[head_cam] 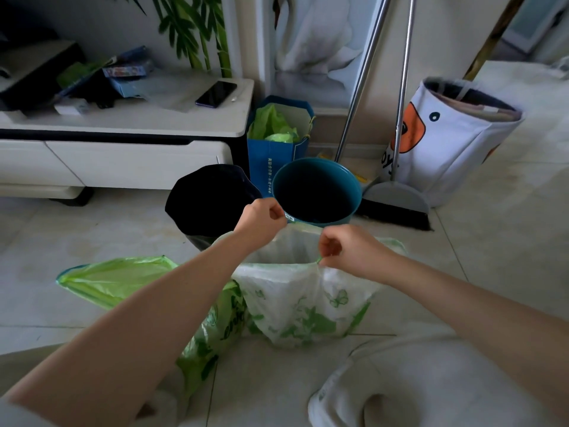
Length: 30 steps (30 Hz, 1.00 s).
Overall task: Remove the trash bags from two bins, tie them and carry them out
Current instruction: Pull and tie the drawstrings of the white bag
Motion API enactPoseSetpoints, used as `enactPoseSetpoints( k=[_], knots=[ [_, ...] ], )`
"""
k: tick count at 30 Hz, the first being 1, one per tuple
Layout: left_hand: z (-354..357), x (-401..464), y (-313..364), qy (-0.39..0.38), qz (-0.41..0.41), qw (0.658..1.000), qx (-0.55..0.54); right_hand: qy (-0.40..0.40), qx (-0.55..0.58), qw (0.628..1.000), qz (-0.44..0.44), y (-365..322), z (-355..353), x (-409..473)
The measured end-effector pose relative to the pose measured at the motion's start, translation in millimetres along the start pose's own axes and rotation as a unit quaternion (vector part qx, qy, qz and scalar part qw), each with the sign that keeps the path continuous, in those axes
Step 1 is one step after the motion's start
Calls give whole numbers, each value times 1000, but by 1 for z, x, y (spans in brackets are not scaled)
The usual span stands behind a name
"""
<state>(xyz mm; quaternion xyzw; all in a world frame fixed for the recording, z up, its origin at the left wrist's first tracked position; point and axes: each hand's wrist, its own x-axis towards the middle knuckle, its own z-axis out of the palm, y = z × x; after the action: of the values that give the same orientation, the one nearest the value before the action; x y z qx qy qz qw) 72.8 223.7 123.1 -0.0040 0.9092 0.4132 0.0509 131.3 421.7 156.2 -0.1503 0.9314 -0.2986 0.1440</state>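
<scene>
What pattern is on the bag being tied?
Green leaves and butterflies on the translucent white trash bag, seen in the head view.

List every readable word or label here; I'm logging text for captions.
"OY", partly hidden by a broom handle: white duck-print basket.
Vertical white Chinese characters: blue paper bag, too small to read.
Green lettering: printed trash bag, too crumpled to read.

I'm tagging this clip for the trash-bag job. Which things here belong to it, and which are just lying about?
Job: left hand and right hand pinching the white trash bag; green trash bag; teal bin; black bin.

Lying about: phone, broom, duck-print basket, blue paper bag.
</scene>
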Motion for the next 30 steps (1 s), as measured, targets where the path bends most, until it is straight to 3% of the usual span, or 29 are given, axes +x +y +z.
enactPoseSetpoints(
  k=[6,12,17,22,26,30],
  knots=[
    [-10,-18,15,1,6,1000,-10,48,-127,991,-14,-1,-10,-20],
    [-30,-34,67,44,78,992,-90,239,-72,964,-97,-27,-52,-39],
    [-51,-48,115,81,145,968,-188,404,18,904,-138,-54,-94,-50],
    [-58,-62,118,74,145,972,-167,386,28,915,-113,-53,-93,-52],
    [-66,-70,121,80,140,966,-203,373,51,915,-143,-56,-88,-52],
    [-65,-76,126,78,141,968,-192,319,103,931,-147,-66,-85,-46]
  ],
)
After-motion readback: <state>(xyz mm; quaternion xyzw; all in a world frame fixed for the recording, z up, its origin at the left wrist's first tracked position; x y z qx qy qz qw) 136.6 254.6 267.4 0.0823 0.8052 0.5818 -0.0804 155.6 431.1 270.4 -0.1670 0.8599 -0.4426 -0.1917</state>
